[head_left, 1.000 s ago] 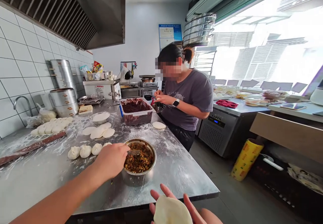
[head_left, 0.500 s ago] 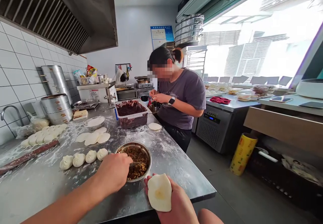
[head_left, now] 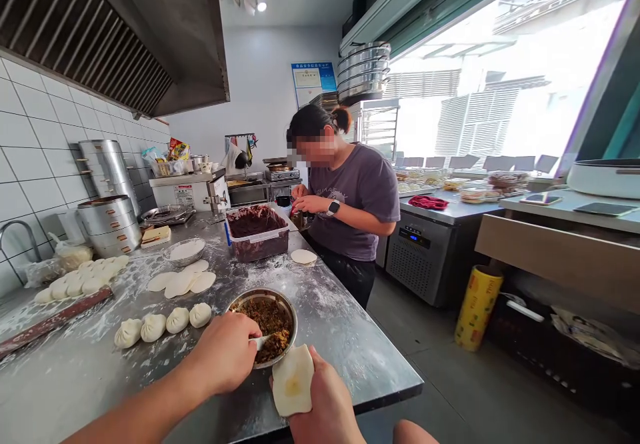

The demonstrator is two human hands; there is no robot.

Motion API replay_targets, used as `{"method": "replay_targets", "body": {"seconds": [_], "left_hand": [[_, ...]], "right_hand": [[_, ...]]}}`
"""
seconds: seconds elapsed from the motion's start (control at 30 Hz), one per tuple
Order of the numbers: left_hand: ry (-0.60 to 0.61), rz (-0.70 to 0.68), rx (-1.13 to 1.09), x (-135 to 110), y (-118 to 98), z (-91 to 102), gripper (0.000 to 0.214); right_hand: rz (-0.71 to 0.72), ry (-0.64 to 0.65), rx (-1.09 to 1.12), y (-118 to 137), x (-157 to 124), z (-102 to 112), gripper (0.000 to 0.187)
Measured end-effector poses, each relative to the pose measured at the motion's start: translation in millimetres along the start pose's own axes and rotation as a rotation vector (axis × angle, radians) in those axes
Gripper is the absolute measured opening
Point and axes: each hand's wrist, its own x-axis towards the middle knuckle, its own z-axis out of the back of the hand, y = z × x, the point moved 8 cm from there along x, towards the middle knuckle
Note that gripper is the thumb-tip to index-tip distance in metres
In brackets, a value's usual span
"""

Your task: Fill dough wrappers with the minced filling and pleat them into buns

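"Wrapper (head_left: pixel 294 382) first: where is it?"

"In your right hand (head_left: pixel 325 397), at the near edge of the counter (head_left: pixel 365 354), just beside the metal bowl (head_left: pixel 294 327). Your palm is under it and your thumb lies along its right side; your other fingers are mostly hidden beneath, so I cannot tell how far they are spread. It tilts toward you, with a yellowish patch on its face. From where you look, its upper edge meets the bowl's rim, though I cannot tell whether they touch"

"And the left?"

"Your left hand (head_left: pixel 227 352) reaches over the counter, fingers curled narrow around a pale utensil (head_left: pixel 261 342). The far end is in the chopped brown filling (head_left: pixel 260 312), against an orange-tinged clump on the side nearest you"

"What lies around the bowl?"

"Four pleated buns (head_left: pixel 153 327) stand in a row to your left. Beyond them some flat rounds (head_left: pixel 179 285) overlap on the counter, next to a bowl of white powder (head_left: pixel 175 262). Farther left, a dark rolling pin (head_left: pixel 55 323) lies beside the dough pieces (head_left: pixel 85 279). Beyond your bowl is a plastic tub (head_left: pixel 265 247) of dark red paste"

"Anyone near you?"

"A co-worker (head_left: pixel 350 197) in a grey-purple T-shirt stands at the counter's far right side, hands close together near the tub, a watch (head_left: pixel 333 208) on one wrist. A single round (head_left: pixel 303 256) lies flat near that person"
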Motion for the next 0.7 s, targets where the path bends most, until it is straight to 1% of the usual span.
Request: {"method": "replay_targets", "body": {"seconds": [0.07,0.1,0.23,0.4,0.5,0.6,0.63,0.7], "left_hand": [[-0.004,0.008,-0.025,0.2,0.9,-0.8,0.026],[-0.004,0.011,-0.036,0.1,1.5,-1.3,0.026],[0.011,0.016,-0.086,-0.1,5.0,-4.2,0.028],[0.08,0.025,-0.176,7.4,14.2,-9.5,0.031],[0.11,0.034,-0.231,9.8,16.8,-8.7,0.032],[0.104,0.032,-0.275,1.3,8.5,-4.8,0.03],[0.077,0.021,-0.282,-4.2,2.8,-3.1,0.029],[-0.019,-0.02,-0.273,-18.0,-11.1,-2.1,0.029]], "right_hand": [[-0.034,-0.092,-0.003,-1.4,-7.3,-1.8,0.031],[-0.039,-0.108,-0.004,-1.0,-10.5,-4.4,0.03],[-0.015,-0.08,-0.014,3.3,-14.8,-13.8,0.025],[-0.006,-0.114,0.007,4.6,-9.2,-12.3,0.022],[-0.011,-0.124,0.026,5.2,-6.7,-12.0,0.022],[-0.018,-0.104,0.048,6.9,-6.6,-12.5,0.021],[-0.02,-0.093,0.059,7.5,-7.1,-12.5,0.021],[-0.022,-0.067,0.087,8.6,-9.0,-12.2,0.022]]}}
